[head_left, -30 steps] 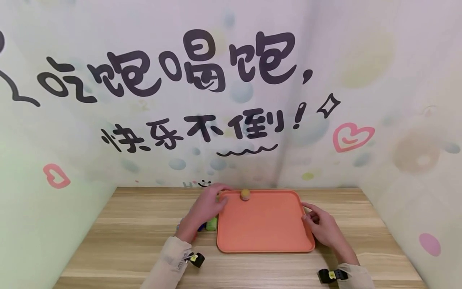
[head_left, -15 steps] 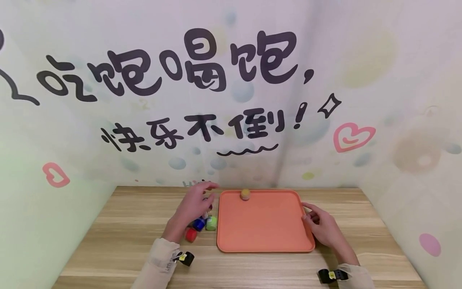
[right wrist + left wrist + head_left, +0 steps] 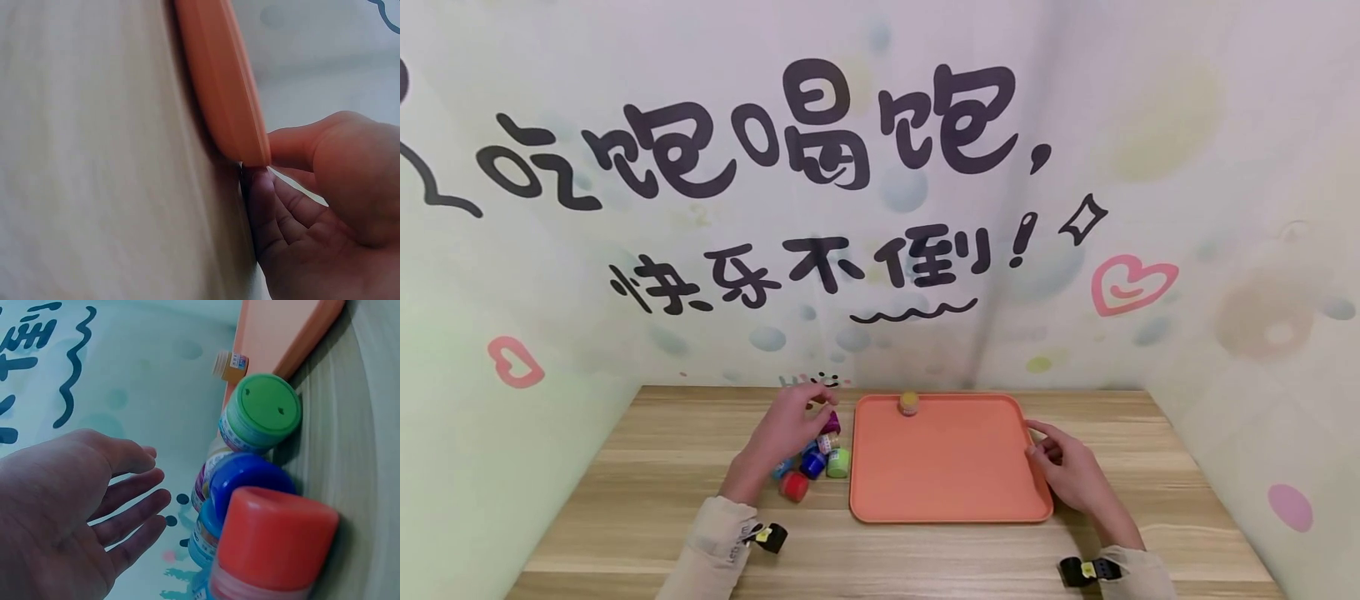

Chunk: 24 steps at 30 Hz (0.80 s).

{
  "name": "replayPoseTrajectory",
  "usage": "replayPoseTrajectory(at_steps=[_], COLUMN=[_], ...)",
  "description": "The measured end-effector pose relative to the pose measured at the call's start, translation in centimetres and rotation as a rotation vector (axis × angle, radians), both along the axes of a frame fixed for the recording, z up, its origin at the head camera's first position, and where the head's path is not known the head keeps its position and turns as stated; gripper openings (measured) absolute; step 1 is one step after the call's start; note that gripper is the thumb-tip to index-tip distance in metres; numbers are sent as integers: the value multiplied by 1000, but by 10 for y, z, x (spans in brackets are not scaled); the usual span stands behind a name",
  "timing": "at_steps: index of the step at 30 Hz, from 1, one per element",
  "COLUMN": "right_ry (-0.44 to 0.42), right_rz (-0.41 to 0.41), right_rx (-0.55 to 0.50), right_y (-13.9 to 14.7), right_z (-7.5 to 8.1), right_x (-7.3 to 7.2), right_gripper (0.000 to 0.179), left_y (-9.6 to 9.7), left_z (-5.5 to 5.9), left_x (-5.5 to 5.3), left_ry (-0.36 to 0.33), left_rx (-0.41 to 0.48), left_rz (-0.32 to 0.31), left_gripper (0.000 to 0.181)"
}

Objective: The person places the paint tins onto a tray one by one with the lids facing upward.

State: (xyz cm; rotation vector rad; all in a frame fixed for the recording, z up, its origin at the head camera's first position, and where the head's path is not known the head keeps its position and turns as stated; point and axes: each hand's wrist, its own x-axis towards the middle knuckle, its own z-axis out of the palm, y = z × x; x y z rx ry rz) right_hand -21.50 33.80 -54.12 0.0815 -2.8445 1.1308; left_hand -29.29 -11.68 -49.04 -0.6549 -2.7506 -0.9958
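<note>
Before a lettered wall [image 3: 917, 354], on a wood-grained counter [image 3: 632, 483], are laid: one orange tray [image 3: 955, 475], its rim pinched by the right hand [image 3: 1069, 468]; one yellow-brown jar [image 3: 909, 405], set at its far edge; coloured jars [image 3: 812, 464], clustered beside the tray, near the left hand [image 3: 784, 429], released, fingers loose.

Left hand [image 3: 69, 500], fingers [image 3: 140, 507] loosely extended, near red jar [image 3: 278, 534], blue jar [image 3: 250, 474] and green jar [image 3: 265, 409]
</note>
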Motion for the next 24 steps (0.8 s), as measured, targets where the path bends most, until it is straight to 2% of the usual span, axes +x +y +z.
replayPoseTrajectory(at_steps=[6,12,18,24], right_ry=[0,-2,-11,-6], right_rz=[-3,-3,-5,9], right_rx=[-1,5,-4,-12], right_y=[0,1,1,1], right_z=[0,0,0,-2], right_x=[-1,-1,0,0], right_gripper=[43,44,44,43], left_y=[-6,-11,-14,-16], left_z=[-6,-8,-9,-13], left_x=[0,0,0,-2], left_ry=[-13,-14,-30,49], left_rx=[-37,-66,-146,-197], left_rz=[-17,-76,-93,-199], left_gripper=[10,22,26,37])
